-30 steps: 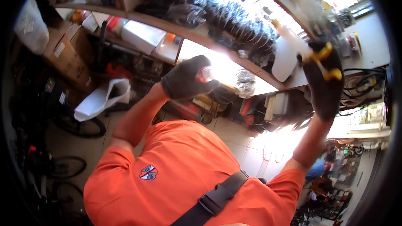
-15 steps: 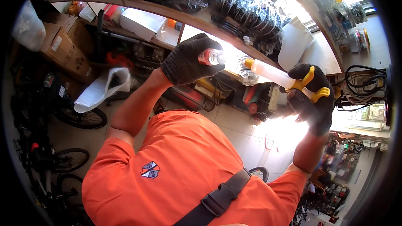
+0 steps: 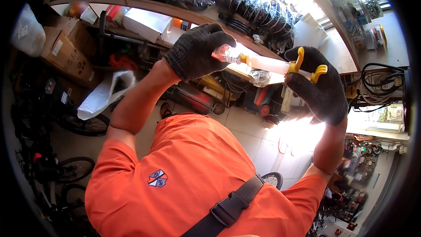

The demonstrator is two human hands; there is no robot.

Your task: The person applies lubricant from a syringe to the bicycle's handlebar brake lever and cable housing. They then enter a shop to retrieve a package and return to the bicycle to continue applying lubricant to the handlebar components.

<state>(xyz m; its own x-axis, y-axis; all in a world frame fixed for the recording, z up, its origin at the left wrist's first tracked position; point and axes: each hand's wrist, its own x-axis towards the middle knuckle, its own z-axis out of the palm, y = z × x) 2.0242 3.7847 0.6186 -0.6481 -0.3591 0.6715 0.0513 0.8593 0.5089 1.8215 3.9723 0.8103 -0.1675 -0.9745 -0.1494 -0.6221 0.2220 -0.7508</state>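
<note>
My left hand (image 3: pixel 199 52), in a black knit glove, is closed around a small clear bottle (image 3: pixel 223 54) with a red label. The bottle is tilted, its open neck pointing right. My right hand (image 3: pixel 322 85), gloved alike, grips a syringe (image 3: pixel 267 63) by its yellow finger grips. The syringe has a cloudy white barrel and a yellow tip, and it lies nearly level. Its tip is at the mouth of the bottle; how far it reaches inside I cannot tell. Most of the bottle's body is hidden in my left glove.
Wooden shelves (image 3: pixel 193 15) run across in front, holding plastic-wrapped goods (image 3: pixel 245 0) and a white box (image 3: pixel 147 24). Cardboard boxes (image 3: pixel 66 57) and a white bag (image 3: pixel 107 96) are at the left, with bicycles (image 3: pixel 72 169) below. Coiled cables (image 3: pixel 381 85) hang at the right.
My right hand has brought the syringe left and slightly up, so its tip now meets the bottle's mouth. My left hand has stayed nearly in place, still holding the bottle.
</note>
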